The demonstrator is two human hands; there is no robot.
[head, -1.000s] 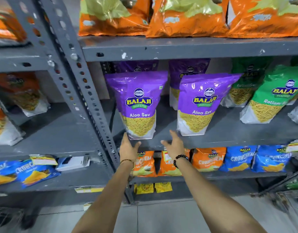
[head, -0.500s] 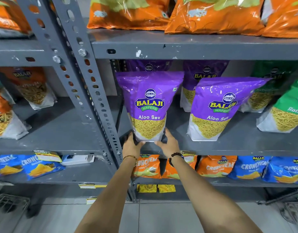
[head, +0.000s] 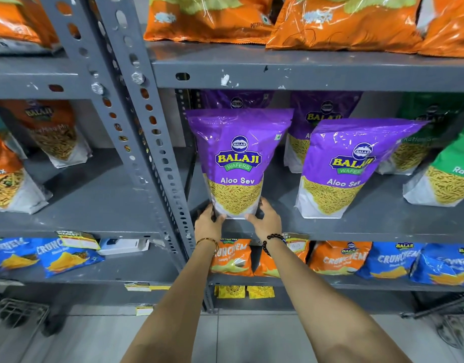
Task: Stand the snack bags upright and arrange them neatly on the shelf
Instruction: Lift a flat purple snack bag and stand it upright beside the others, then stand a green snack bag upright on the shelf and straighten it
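Observation:
A purple Aloo Sev bag (head: 238, 158) stands upright at the front left of the grey middle shelf (head: 356, 226). My left hand (head: 208, 220) grips its bottom left corner and my right hand (head: 266, 217) grips its bottom right corner. A second purple Aloo Sev bag (head: 348, 169) stands to its right, leaning slightly. Two more purple bags (head: 320, 113) stand behind them in shadow. Green Ratlami Sev bags (head: 445, 176) lean at the far right of the same shelf.
A perforated grey upright post (head: 147, 132) runs just left of the held bag. Orange bags (head: 343, 22) lie on the shelf above. Orange and blue Crunchem packs (head: 338, 258) fill the shelf below. The left rack holds orange mix bags (head: 55, 132). Wire carts stand on the tiled floor.
Both hands moved up from the shelf edge and closed on the bottom corners of the left purple bag. The view has come closer to the shelf.

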